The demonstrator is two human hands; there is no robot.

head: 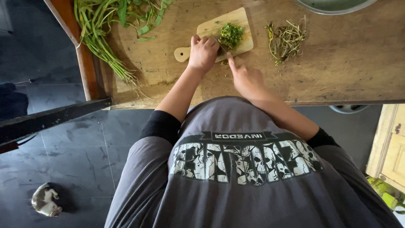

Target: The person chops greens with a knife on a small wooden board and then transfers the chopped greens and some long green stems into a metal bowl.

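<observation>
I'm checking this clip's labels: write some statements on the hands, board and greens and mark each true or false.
1. The left hand grips a knife over the wooden cutting board. True.
2. The chopped greens lie in a metal bowl. False: they sit on the cutting board; the metal bowl is at the table's far edge.
3. The right hand rests on the wooden table, one finger pointing toward the board. True.
4. A bunch of long-stemmed greens lies right of the board. False: it lies left; a pile of roots lies right.
</observation>
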